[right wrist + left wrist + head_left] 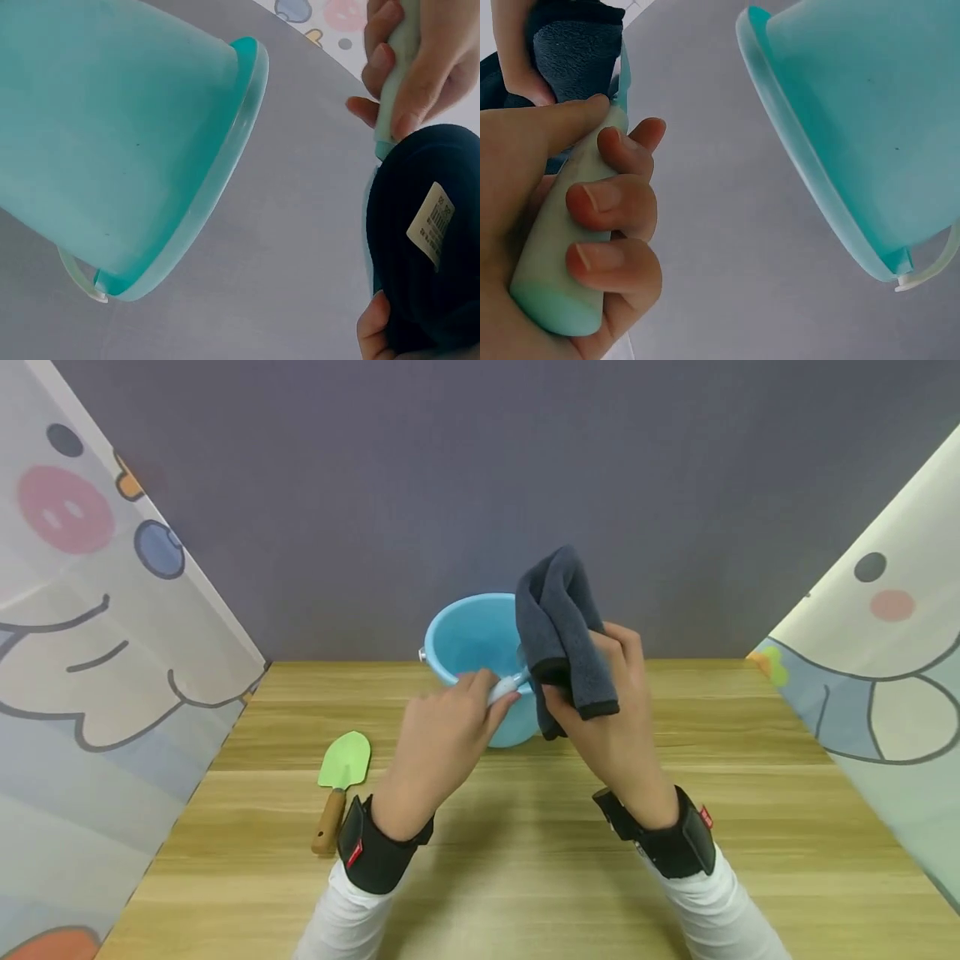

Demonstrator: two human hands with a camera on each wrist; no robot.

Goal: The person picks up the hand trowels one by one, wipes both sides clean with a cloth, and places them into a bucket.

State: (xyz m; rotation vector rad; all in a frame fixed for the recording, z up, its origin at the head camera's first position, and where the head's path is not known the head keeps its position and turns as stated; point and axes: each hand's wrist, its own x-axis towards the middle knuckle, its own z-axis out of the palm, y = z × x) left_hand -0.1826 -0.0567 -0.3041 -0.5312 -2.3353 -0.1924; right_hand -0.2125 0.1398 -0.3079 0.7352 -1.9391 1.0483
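My left hand point(450, 727) grips the pale handle point(570, 217) of a small light-blue tool, seemingly a hand trowel. A thin blue edge point(368, 217) of its blade shows in the right wrist view; the rest is hidden behind cloth. Fingers and thumb wrap round the handle. My right hand point(618, 710) holds a folded dark grey cloth point(558, 618) with black trim against the blade. A white label point(431, 223) shows on the cloth's inner side. Both hands are above the table, in front of a light-blue bucket point(468, 631).
The bucket stands at the table's back edge, partly covered by the hands and cloth. A green trowel point(345, 762) with a wooden handle lies to the left on the wooden table point(750, 793). Behind is a grey wall point(375, 510); cartoon-printed panels point(90, 610) flank both sides.
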